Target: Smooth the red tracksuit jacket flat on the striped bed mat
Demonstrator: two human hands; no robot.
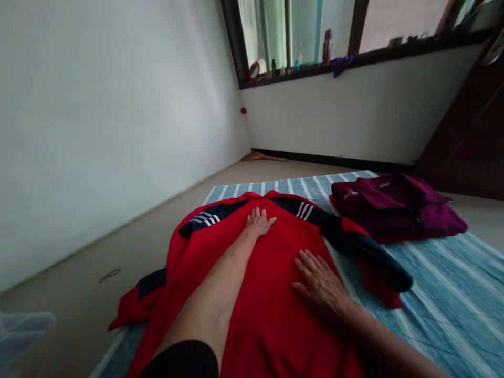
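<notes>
A red jacket with navy shoulders and white stripes lies spread out, its collar at the far end. My left hand rests flat near the collar, fingers spread. Lower down on the right side, my right hand presses flat on the red cloth with its fingers stretched out. The right sleeve is bent outward over the bedding, and the left sleeve hangs toward the left edge. Neither hand grips anything.
Beneath the jacket is a blue striped sheet. Folded purple clothing sits at the right. A white wall stands left beyond a strip of floor. Bottles and a mirror line the window sill; a dark red door is at right.
</notes>
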